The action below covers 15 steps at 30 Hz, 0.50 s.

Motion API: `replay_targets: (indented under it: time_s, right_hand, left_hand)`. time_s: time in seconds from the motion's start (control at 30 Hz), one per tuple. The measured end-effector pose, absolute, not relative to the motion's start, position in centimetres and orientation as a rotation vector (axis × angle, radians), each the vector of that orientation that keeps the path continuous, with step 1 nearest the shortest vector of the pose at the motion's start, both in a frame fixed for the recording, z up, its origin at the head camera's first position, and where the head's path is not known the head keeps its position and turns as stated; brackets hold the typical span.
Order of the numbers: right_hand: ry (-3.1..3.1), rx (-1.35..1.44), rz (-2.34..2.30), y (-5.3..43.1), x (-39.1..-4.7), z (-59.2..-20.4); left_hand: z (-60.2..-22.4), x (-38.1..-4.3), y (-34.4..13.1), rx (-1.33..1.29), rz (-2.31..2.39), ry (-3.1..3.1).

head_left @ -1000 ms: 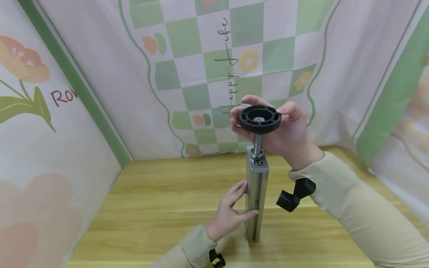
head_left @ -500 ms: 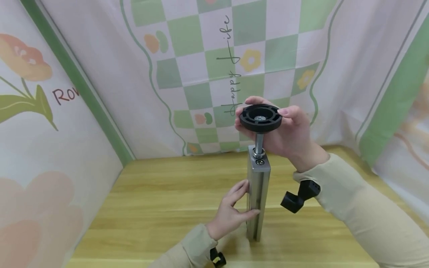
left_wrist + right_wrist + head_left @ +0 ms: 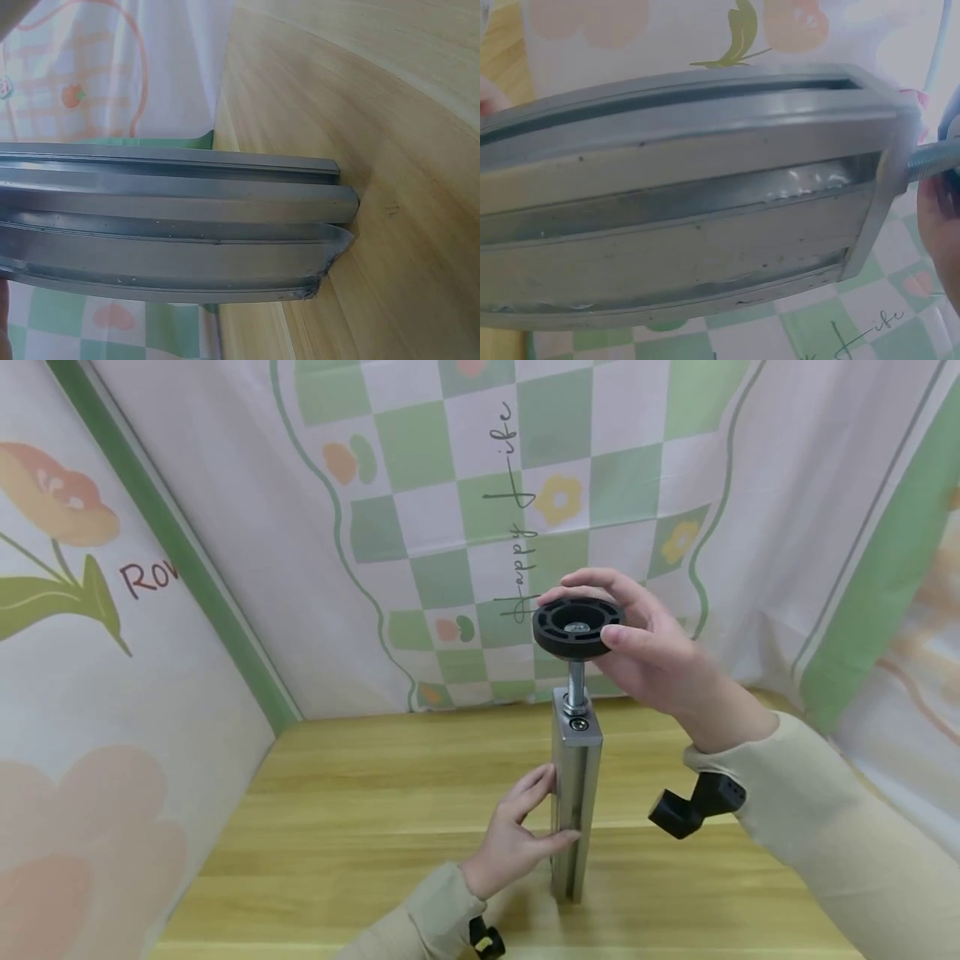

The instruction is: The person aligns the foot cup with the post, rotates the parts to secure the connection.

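A silver aluminium profile [image 3: 573,810] stands upright on the table, its grooved sides filling much of both wrist views. From its end plate [image 3: 582,732] rises a threaded rod [image 3: 576,683] with a nut at its base, topped by a round black leveling foot [image 3: 573,643]. My left hand [image 3: 517,835] grips the profile partway down, thumb on the near side and fingers on the left. Up at the foot, my right hand [image 3: 652,652] holds the rim, its thumb on the near right edge and fingers behind. In the left wrist view the profile's lower end [image 3: 330,247] meets the wood.
The wooden table [image 3: 360,793] runs back to a patterned curtain [image 3: 420,518] that hangs behind, with more curtain on both sides. Black camera mounts are strapped at both wrists, the right mount [image 3: 693,806] sticking out near the profile.
My right hand has turned around the foot's rim, its thumb shifting to the near side and its wrist swinging right. The left hand and profile stay in place.
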State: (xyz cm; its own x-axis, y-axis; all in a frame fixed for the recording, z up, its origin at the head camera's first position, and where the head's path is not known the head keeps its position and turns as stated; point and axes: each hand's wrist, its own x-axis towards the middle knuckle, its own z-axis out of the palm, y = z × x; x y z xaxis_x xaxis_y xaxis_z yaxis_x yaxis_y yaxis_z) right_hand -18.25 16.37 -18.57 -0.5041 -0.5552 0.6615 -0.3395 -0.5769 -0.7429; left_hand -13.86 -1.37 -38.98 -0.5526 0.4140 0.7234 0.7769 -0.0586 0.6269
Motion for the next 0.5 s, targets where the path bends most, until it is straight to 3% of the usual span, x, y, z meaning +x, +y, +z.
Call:
replay_targets:
  time_s: [0.5]
  right_hand:
    - [2.398,-0.964,-2.262,14.5,-14.1,-16.4]
  left_hand:
    - [-38.8,-13.9,-1.2,-1.291,-1.608,-1.883]
